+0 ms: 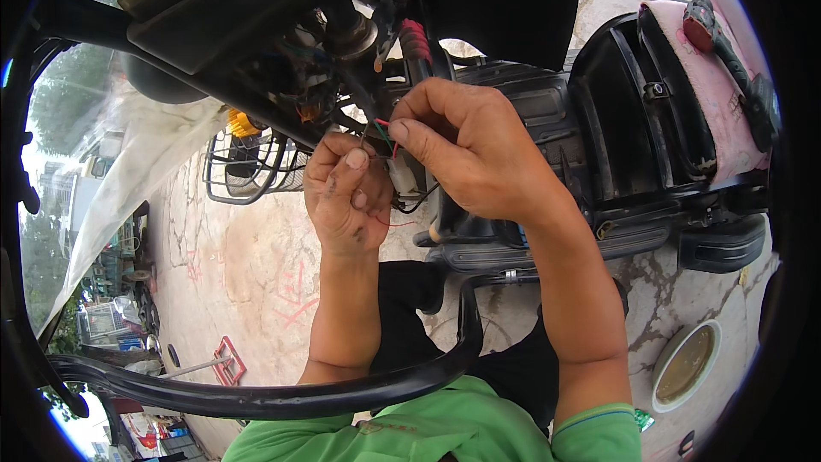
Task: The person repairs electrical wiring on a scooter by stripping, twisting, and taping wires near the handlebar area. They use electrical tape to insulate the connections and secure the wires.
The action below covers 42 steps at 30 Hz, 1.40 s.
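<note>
The head view shows, at the centre of the frame, a white plug (402,178) with thin wires (382,133). Our left hand (346,197) closes around the plug, and our right hand (466,154) pinches the wires just above it. Behind, a black scooter (633,120) fills the upper right. A bowl (686,364) stands at the lower right, and a wire basket (244,167) at the left.

wire ends (382,133) hidden under fingers (409,130) — white connector (402,178) half-covered

Bright daylight, soft shadows, overexposed sky at left, strong fisheye bending, black vignette corners
</note>
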Available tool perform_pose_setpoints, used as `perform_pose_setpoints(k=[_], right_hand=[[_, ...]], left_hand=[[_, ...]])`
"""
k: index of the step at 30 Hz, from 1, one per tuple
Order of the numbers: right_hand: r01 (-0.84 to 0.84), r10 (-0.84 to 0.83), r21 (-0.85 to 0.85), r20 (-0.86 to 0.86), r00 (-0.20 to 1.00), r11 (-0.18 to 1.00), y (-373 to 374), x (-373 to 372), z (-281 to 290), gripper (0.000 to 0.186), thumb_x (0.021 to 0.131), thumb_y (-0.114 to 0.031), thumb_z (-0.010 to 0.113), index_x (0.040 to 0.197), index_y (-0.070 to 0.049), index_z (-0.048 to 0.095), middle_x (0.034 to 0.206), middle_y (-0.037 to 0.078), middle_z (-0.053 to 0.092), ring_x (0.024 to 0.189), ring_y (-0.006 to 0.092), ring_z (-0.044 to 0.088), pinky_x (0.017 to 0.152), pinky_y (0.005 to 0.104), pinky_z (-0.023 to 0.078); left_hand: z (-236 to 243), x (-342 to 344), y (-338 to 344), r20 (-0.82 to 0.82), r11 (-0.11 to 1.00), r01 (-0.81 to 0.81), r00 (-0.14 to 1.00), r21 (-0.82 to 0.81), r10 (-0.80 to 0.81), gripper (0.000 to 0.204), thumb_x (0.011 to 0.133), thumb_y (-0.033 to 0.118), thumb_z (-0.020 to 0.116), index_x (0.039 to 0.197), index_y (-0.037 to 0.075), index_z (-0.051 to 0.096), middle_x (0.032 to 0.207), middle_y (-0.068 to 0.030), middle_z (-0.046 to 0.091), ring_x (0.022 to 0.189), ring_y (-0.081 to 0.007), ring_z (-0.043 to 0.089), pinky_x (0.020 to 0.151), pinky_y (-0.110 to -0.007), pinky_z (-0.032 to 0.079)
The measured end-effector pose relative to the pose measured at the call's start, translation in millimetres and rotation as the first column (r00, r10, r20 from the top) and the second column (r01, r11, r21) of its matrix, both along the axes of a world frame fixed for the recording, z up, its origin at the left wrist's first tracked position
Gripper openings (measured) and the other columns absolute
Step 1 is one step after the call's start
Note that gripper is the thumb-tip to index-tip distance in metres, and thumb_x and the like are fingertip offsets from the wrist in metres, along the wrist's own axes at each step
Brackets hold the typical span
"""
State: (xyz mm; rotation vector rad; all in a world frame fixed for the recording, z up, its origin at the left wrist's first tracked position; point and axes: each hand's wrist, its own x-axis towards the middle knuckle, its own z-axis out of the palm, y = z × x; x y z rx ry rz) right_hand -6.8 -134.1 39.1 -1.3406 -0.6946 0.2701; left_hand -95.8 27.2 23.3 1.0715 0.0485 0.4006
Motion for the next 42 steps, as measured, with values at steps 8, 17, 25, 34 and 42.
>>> perform_pose_setpoints(k=[8, 17, 25, 34, 42], right_hand=[[0.052, -0.056, 0.111, 0.029, 0.998, 0.992, 5.4, -9.6, -6.5, 0.016, 0.093, -0.010, 0.066, 0.093, 0.006, 0.066, 0.068, 0.010, 0.065, 0.060, 0.0124, 0.059, 0.055, 0.0279, 0.046], [0.194, -0.185, 0.228, -0.058, 0.981, 0.954, 2.4, -20.6, -13.5, 0.018, 0.098, -0.014, 0.068, 0.104, 0.003, 0.068, 0.080, -0.001, 0.064, 0.063, 0.0021, 0.049, 0.055, 0.0201, 0.040], [-0.010, -0.003, -0.162, -0.080, 0.997, 0.987, -28.7, -52.6, 0.5, 0.018, 0.084, -0.005, 0.065, 0.096, 0.007, 0.067, 0.077, 0.013, 0.068, 0.058, 0.0131, 0.061, 0.054, 0.0280, 0.048], [-0.091, 0.082, -0.266, -0.046, 0.996, 0.960, -25.1, -74.0, -17.6, 0.024, 0.082, -0.013, 0.077, 0.097, 0.003, 0.068, 0.087, 0.015, 0.071, 0.056, 0.0190, 0.063, 0.054, 0.0302, 0.049], [0.355, -0.342, -0.005, 0.258, 0.904, 0.935, -2.7, -86.7, -26.8, 0.014, 0.080, -0.004, 0.078, 0.092, 0.000, 0.071, 0.075, 0.008, 0.065, 0.054, 0.0189, 0.061, 0.049, 0.0289, 0.046]], left_hand=[[-3.2, -2.7, -5.7, -0.026, 0.998, 0.000, 1.000, -0.069, -0.002, 0.011, 0.096, 0.015, 0.064, 0.093, 0.005, 0.059, 0.052, 0.0069, 0.037, 0.040, -0.0022, 0.028, 0.037, -0.019, 0.024], [0.4, -7.7, -7.7, -0.043, 0.990, 0.063, 0.997, -0.126, -0.069, 0.011, 0.102, 0.013, 0.051, 0.102, 0.004, 0.058, 0.055, 0.0062, 0.041, 0.039, -0.0033, 0.027, 0.034, -0.019, 0.023], [0.9, -10.4, -7.5, -0.056, 0.960, 0.078, 0.994, -0.268, -0.097, 0.013, 0.102, 0.016, 0.053, 0.103, 0.005, 0.059, 0.059, 0.0002, 0.047, 0.040, -0.0084, 0.034, 0.036, -0.023, 0.027], [4.0, -11.1, -18.2, -0.078, 0.980, -0.041, 0.997, -0.194, 0.026, 0.011, 0.100, 0.014, 0.058, 0.104, 0.004, 0.059, 0.063, -0.0021, 0.049, 0.042, -0.0104, 0.039, 0.037, -0.024, 0.030], [-2.3, -12.4, -27.4, -0.076, 0.979, -0.099, 0.993, -0.179, 0.086, 0.014, 0.100, 0.014, 0.061, 0.107, 0.002, 0.059, 0.072, -0.0058, 0.061, 0.059, -0.0127, 0.054, 0.051, -0.023, 0.042]])
